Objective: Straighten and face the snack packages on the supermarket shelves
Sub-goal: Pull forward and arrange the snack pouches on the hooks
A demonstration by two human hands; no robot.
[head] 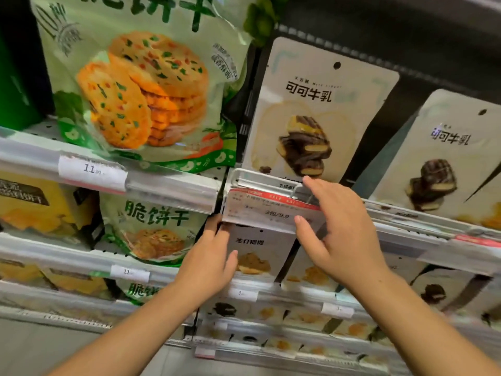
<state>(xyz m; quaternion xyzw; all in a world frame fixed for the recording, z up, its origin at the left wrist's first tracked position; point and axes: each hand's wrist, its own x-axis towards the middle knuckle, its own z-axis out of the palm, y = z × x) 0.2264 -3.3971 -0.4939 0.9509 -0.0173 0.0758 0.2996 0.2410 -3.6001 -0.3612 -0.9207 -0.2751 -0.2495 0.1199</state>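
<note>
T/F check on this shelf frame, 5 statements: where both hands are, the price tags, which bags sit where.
1. Both hands are at the red-and-white price tag. True.
2. The left hand holds a green bag. False: it reaches behind the tag's left edge, against a white bag.
3. The right hand has its fingers spread at the tag's right end. True.
4. The green cracker bag stands right of the cocoa milk bag. False: left of it.
5. The tag under the green bag reads 3. False: 11.

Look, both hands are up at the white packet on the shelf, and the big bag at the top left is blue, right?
Not blue. The head view shows the big bag is green. Both the left hand and right hand are at the white packet.
</note>
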